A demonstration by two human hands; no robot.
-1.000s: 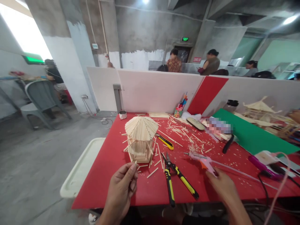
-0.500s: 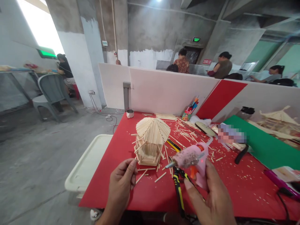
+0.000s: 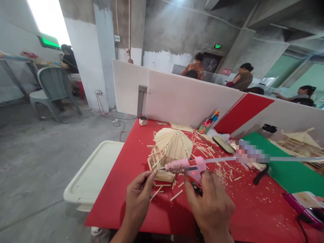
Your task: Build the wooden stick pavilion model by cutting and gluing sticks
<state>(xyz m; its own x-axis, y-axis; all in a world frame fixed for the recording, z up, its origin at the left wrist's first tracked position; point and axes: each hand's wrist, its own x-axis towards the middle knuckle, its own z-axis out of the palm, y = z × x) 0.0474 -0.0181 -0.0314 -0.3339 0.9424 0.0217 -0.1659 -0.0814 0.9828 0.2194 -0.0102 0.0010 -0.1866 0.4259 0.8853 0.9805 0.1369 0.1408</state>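
My right hand (image 3: 212, 199) is wrapped round the handle of a pink hot glue gun (image 3: 186, 165). A long clear glue stick (image 3: 222, 159) runs out of its back, and the nozzle points left. Just at that nozzle, the thumb and fingers of my left hand (image 3: 140, 189) are pinched together; whatever they hold is too small to make out. Behind both hands stands a small pavilion model (image 3: 173, 143) of thin wooden sticks, with a pointed roof. The glue gun hides part of its lower side. Dark pliers (image 3: 196, 189) lie partly hidden by my right hand.
Loose wooden sticks (image 3: 176, 195) and chips are scattered over the red table (image 3: 113, 195). A roll of tape (image 3: 143, 120) and a pen holder (image 3: 204, 128) stand at the back. A white lidded bin (image 3: 93, 175) is at the left, a partition (image 3: 174, 94) behind. Several people sit or stand beyond.
My right hand has brought the glue gun left and turned it, so its nozzle now meets my left fingertips. My left hand stays pinched. The view has shifted slightly.
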